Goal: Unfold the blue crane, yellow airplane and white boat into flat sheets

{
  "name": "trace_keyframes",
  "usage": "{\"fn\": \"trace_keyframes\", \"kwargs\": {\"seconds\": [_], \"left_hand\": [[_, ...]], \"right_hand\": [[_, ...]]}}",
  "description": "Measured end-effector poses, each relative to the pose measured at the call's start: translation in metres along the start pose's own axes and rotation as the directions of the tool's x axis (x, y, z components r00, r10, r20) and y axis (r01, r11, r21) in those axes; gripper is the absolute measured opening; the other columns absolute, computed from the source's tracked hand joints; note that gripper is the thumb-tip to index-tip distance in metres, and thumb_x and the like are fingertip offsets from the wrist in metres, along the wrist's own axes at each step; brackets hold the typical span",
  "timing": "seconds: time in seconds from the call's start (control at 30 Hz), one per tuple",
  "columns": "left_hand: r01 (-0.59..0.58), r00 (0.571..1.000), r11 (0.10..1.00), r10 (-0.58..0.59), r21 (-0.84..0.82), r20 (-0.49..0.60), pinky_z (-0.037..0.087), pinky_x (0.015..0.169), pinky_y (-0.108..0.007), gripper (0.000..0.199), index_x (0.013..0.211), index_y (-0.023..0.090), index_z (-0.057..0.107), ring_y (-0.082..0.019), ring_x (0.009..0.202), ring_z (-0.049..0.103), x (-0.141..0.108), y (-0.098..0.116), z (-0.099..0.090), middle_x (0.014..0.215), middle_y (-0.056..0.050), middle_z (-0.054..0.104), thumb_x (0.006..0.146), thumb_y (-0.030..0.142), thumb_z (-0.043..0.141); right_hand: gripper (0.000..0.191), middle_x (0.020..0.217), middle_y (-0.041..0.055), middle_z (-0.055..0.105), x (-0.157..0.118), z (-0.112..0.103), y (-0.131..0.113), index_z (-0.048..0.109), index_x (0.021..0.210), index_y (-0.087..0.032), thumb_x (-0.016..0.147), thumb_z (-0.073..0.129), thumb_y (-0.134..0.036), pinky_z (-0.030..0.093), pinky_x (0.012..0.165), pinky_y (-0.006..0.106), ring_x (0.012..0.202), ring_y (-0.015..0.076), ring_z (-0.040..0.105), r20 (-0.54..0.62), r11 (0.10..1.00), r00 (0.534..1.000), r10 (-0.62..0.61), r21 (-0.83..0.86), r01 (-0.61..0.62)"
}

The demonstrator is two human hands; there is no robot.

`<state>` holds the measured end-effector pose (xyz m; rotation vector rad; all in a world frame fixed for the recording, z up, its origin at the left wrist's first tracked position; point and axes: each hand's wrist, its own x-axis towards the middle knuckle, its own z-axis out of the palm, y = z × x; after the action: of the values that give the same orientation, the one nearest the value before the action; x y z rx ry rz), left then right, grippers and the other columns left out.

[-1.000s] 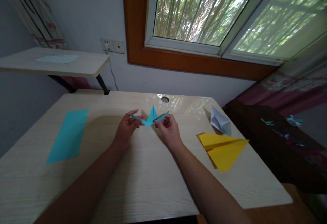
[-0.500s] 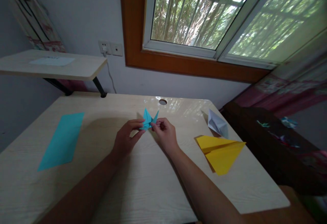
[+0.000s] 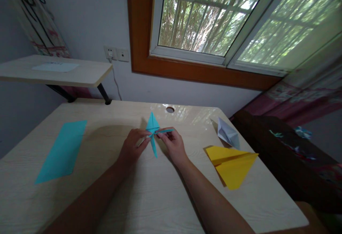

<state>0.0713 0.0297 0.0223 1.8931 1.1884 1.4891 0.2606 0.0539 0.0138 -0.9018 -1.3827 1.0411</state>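
Note:
Between my two hands, above the middle of the desk, is a small folded origami figure (image 3: 152, 123) in blue paper. One broad point of it stands up at the back, a narrow strip hangs toward me, and another thin point reaches right. My left hand (image 3: 134, 144) pinches its left side between thumb and fingers. On the other side, my right hand (image 3: 172, 143) grips the right-hand point, with thumb and fingertips close to the centre. The fingers hide part of the folds.
A flat blue sheet (image 3: 62, 152) lies on the desk (image 3: 160, 198) at left. To the right rest a yellow paper plane (image 3: 232, 164) and a white paper boat (image 3: 227, 133). A raised shelf (image 3: 88, 72) stands back left, holding a white paper (image 3: 55, 66). Near the back edge is a round hole (image 3: 170, 109).
The origami figure has been turned or opened out: a narrow strip now hangs toward me and one point lies to the right. Both hands keep hold of it. The view has tilted slightly upward.

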Motion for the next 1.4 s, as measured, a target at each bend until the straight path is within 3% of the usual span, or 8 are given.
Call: {"fn": "trace_keyframes", "kwargs": {"seconds": [0.13,0.23,0.4,0.6,0.73,0.9,1.1,1.4], "left_hand": [[0.193,0.976,0.968,-0.206,-0.162,-0.069,0.055,0.080,-0.032,0.010,0.080,0.023,0.072,-0.020,0.091,0.060,0.000,-0.004,0.006,0.095,-0.004,0.058,0.081,0.033,0.074],[0.278,0.942,0.916,-0.319,-0.290,-0.105,0.055,0.075,-0.028,0.020,0.086,0.022,0.065,-0.016,0.086,0.061,-0.001,-0.008,0.011,0.095,-0.001,0.055,0.075,0.031,0.079],[0.415,0.891,0.766,-0.451,-0.491,0.049,0.052,0.069,-0.026,0.036,0.098,0.023,0.052,-0.013,0.075,0.064,-0.002,-0.011,0.016,0.087,0.002,0.062,0.075,0.030,0.079],[0.400,0.880,0.744,-0.475,-0.536,-0.001,0.053,0.080,-0.029,0.040,0.102,0.023,0.053,-0.016,0.086,0.068,0.000,-0.014,0.015,0.090,0.002,0.065,0.071,0.026,0.079],[0.440,0.859,0.728,-0.511,-0.526,0.011,0.052,0.076,-0.029,0.040,0.101,0.022,0.055,-0.016,0.079,0.066,0.000,-0.017,0.015,0.086,0.002,0.064,0.070,0.027,0.080],[0.464,0.855,0.741,-0.518,-0.485,0.027,0.051,0.078,-0.030,0.030,0.093,0.021,0.060,-0.018,0.083,0.066,0.000,-0.017,0.014,0.087,0.000,0.068,0.070,0.028,0.078],[0.474,0.853,0.756,-0.521,-0.452,0.024,0.050,0.077,-0.029,0.021,0.084,0.021,0.064,-0.019,0.080,0.066,0.002,-0.015,0.011,0.080,0.001,0.069,0.069,0.028,0.077],[0.507,0.838,0.756,-0.545,-0.413,0.032,0.048,0.071,-0.029,0.025,0.080,0.021,0.063,-0.017,0.069,0.059,0.002,-0.016,0.010,0.072,0.002,0.062,0.074,0.040,0.078]], "right_hand": [[0.013,0.098,0.0053,0.075,-0.001,0.002,-0.009,0.069,0.090,-0.024,0.085,0.075,-0.034,0.056,0.089,0.037,0.096,0.0206,0.071,0.090,0.997,0.993,-0.082,0.017,0.081],[0.009,0.099,0.0066,0.074,-0.001,0.002,-0.010,0.069,0.090,-0.024,0.087,0.073,-0.032,0.056,0.089,0.038,0.096,0.0207,0.070,0.138,0.991,0.981,-0.134,0.031,0.130],[0.006,0.100,0.0074,0.073,0.000,-0.001,-0.005,0.070,0.090,-0.024,0.092,0.067,-0.029,0.055,0.090,0.038,0.096,0.0204,0.069,0.208,0.977,0.956,-0.207,-0.016,0.215],[0.013,0.103,0.0081,0.073,-0.002,-0.003,-0.015,0.072,0.102,-0.026,0.094,0.063,-0.031,0.054,0.092,0.038,0.101,0.0219,0.068,0.340,0.937,0.903,-0.263,-0.133,0.323],[0.021,0.107,0.0086,0.073,-0.003,-0.004,-0.023,0.073,0.109,-0.027,0.096,0.058,-0.036,0.054,0.093,0.040,0.104,0.0236,0.067,0.385,0.926,0.884,-0.264,-0.154,0.344],[0.031,0.109,0.0077,0.073,-0.004,-0.005,-0.022,0.076,0.104,-0.027,0.103,0.046,-0.036,0.053,0.095,0.039,0.105,0.0222,0.068,0.386,0.944,0.891,-0.240,-0.122,0.307],[0.012,0.103,0.0064,0.074,-0.002,0.001,-0.015,0.077,0.098,-0.028,0.093,0.067,-0.028,0.056,0.090,0.037,0.098,0.0206,0.069,0.334,0.924,0.905,-0.266,-0.178,0.337],[0.020,0.106,0.0064,0.070,0.000,0.003,-0.007,0.075,0.106,-0.031,0.089,0.070,-0.022,0.055,0.092,0.038,0.102,0.0205,0.067,0.311,0.907,0.902,-0.301,-0.199,0.371]]}}
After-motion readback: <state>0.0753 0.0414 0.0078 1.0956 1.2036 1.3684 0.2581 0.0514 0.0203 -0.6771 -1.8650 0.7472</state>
